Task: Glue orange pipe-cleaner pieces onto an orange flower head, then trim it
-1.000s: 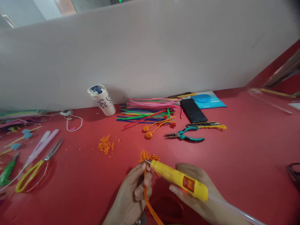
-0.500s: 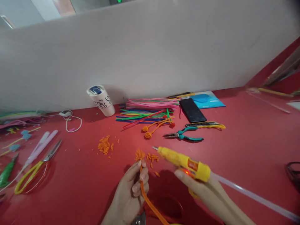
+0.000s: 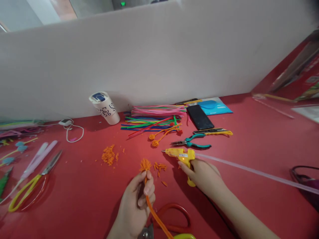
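My left hand [image 3: 136, 202] pinches an orange pipe cleaner [image 3: 153, 212] just below its fuzzy orange tuft [image 3: 145, 164], holding it upright over the red table [image 3: 249, 199]. My right hand [image 3: 203, 174] grips the handle of a yellow hot glue gun [image 3: 180, 154], which rests low on the table with its nozzle pointing left. A clear glue stick [image 3: 249, 171] sticks out of its back to the right. Small orange trimmings [image 3: 159, 167] lie between the tuft and the gun.
Teal pliers [image 3: 190, 142], a black phone [image 3: 200, 117], a bundle of coloured pipe cleaners [image 3: 154, 119] and a white cup [image 3: 104, 108] lie by the white partition. An orange fluff pile [image 3: 109, 155] lies left of centre, yellow scissors [image 3: 30, 184] far left, red scissors [image 3: 174, 219] near me.
My right hand has carried the glue gun away from the tuft, to the right and down onto the table. My left hand has kept hold of the pipe cleaner.
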